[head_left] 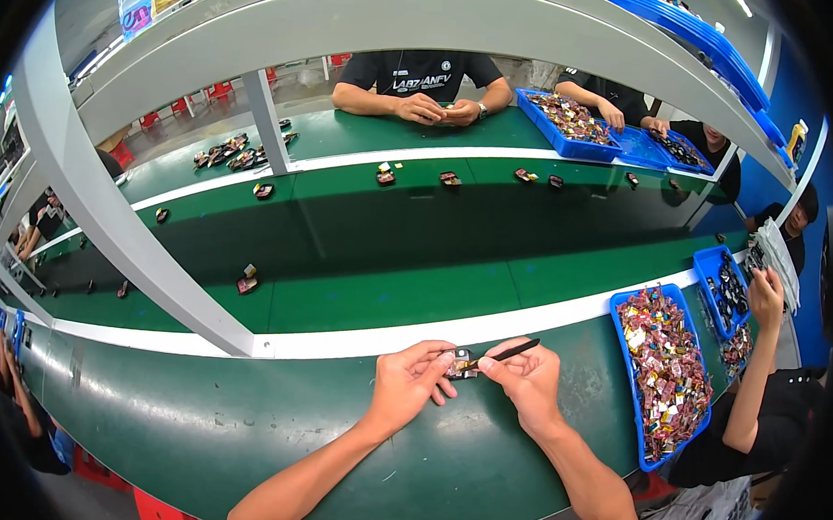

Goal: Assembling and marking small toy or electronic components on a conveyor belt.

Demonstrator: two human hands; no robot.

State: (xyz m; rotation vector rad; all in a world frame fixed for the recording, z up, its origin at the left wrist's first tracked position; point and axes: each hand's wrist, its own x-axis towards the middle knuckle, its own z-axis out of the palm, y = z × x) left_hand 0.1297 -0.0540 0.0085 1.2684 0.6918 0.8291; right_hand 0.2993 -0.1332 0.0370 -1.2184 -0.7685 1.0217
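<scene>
**Two hands working a small part at the green bench**

Far to the left, loose small parts are lying scattered on the green conveyor belt, and one more small dark piece is sitting alone on the belt beyond the white strip that is running along the bench edge.

Moving in toward the middle, the left hand is curling its fingers round a small dark component, pinching it between thumb and fingertips just above the green bench top. The hand is mostly closed, gripping the piece on its left side (how much of the component sits inside the grip is hard to tell at this size).

Right beside it, the right hand is closing on a thin black tool, holding it much as one holds a pen, with the tip meeting the component. The two hands are nearly touching, both hovering just in front of the white strip.

Further right, a blue tray is standing on the bench, filled with a heap of small mixed-coloured parts. Beyond it, another person's hand is reaching up near a second blue tray. Across the belt, a person in a black shirt is working with both hands together.
</scene>
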